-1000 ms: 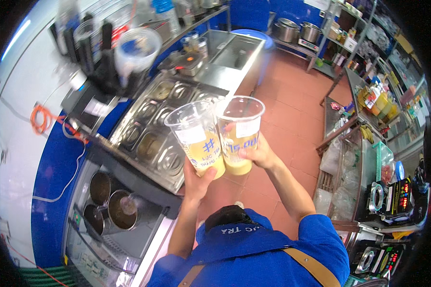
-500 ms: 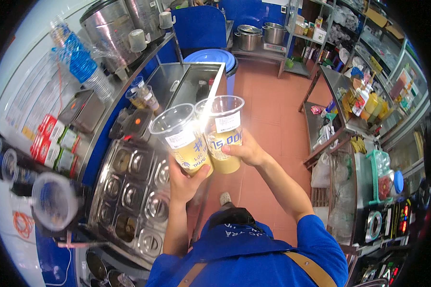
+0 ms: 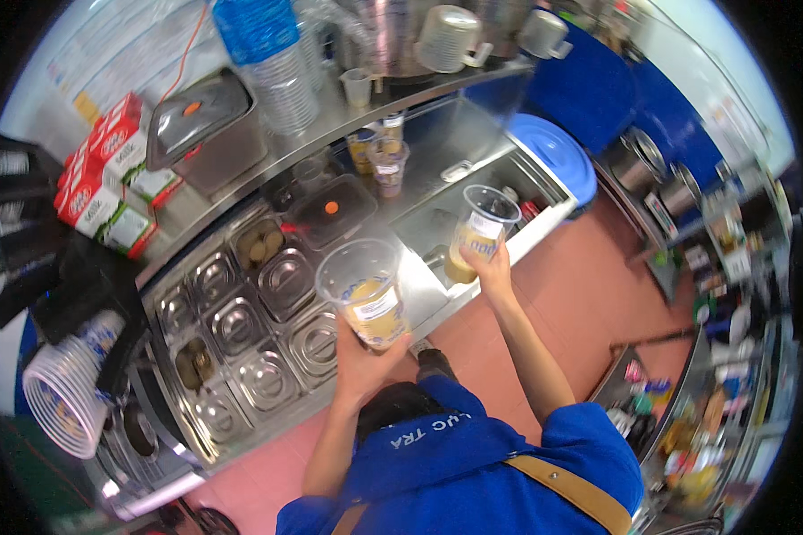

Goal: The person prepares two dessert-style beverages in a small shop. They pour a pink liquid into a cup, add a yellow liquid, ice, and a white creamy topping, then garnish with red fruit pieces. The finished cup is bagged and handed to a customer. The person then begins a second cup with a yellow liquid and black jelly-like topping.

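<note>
My left hand point(image 3: 366, 364) is wrapped round a clear plastic cup point(image 3: 368, 294) partly filled with a yellowish drink and bearing a white label. It is held up in front of the lidded steel pans. A second labelled cup point(image 3: 480, 234) with a similar drink is in my right hand point(image 3: 491, 267), farther off and to the right, over the near edge of the open chest point(image 3: 544, 236). The two cups are apart, and neither shows a lid. Dark bottle shapes are partly visible inside the chest behind the right cup.
Lidded steel pans point(image 3: 263, 379) fill the counter on the left. Behind them are a dark-lidded container point(image 3: 332, 211) and filled cups point(image 3: 389, 168). Above runs a shelf with milk cartons point(image 3: 107, 209) and stacked cups point(image 3: 281, 94). A blue-lidded bin point(image 3: 558, 160) stands past the chest.
My view has turned left toward the counter. The two cups, side by side before, have separated, the right one moving out over the open chest. Both hands still hold their cups.
</note>
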`<state>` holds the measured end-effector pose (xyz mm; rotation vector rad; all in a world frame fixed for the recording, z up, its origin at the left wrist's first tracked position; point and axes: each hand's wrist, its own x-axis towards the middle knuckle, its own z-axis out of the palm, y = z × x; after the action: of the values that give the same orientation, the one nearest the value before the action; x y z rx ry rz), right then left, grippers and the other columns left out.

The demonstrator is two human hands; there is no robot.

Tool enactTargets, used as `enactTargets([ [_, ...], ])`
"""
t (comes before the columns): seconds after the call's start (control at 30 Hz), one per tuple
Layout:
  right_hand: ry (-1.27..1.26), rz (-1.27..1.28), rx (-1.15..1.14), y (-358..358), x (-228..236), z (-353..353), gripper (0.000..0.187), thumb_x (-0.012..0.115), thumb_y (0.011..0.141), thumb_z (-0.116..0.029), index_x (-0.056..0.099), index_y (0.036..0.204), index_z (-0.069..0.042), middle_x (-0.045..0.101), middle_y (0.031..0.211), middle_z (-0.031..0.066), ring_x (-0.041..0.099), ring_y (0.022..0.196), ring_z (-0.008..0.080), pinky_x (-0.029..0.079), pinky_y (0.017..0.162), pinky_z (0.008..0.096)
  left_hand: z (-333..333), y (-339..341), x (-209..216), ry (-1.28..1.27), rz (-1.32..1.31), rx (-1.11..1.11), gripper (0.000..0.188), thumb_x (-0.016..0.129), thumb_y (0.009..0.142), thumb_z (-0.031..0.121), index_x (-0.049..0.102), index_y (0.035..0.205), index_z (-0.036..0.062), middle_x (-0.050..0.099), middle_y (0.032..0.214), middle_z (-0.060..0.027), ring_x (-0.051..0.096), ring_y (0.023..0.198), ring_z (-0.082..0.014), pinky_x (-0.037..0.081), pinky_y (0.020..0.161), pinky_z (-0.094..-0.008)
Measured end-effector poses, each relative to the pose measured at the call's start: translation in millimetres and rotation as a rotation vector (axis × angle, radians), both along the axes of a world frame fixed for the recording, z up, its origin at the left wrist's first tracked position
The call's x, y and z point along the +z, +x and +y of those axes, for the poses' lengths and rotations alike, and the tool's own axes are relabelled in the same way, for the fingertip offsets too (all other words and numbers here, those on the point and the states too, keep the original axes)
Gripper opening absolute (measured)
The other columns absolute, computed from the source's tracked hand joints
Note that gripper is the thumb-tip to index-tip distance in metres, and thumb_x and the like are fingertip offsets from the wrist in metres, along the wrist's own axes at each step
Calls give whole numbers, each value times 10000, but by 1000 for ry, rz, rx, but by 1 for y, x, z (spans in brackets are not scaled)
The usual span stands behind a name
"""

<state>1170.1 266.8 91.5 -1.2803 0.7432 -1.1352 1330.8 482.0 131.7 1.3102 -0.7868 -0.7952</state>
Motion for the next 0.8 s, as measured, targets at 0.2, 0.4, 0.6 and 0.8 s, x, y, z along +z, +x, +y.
enactTargets([
  [0.2,-158,213,-102,71,-82,-176,591,884,752,-184,539,1206,-30,647,1130,87,622,1037,183,499,910,345,-19,-14,-13,90,-25,326,629,857,751,85,504,1261,-21,654,1123,-116,650,1032,-181,526,914,-339],
  [0.4,-321,311,-192,131,-155,-294,675,937,688,-231,546,1191,-10,647,1128,123,620,1027,224,496,921,361,-28,-32,1,191,-20,565,499,849,743,73,612,1171,-25,694,1039,-89,669,983,-172,532,899,-329],
  [0.6,-400,329,-159,141,-172,-328,755,941,661,-207,483,1221,7,626,1165,180,612,1067,308,482,948,420,-22,-31,-6,195,-106,657,480,847,743,72,634,1165,-7,692,1054,-80,662,973,-169,532,887,-341],
  [0.8,-450,615,-352,110,-137,-213,513,785,863,-230,522,1208,44,549,1245,230,552,1099,385,422,984,454,-11,-14,14,145,-83,750,528,868,709,59,604,1161,-14,672,1077,-91,656,982,-157,546,868,-325],
])
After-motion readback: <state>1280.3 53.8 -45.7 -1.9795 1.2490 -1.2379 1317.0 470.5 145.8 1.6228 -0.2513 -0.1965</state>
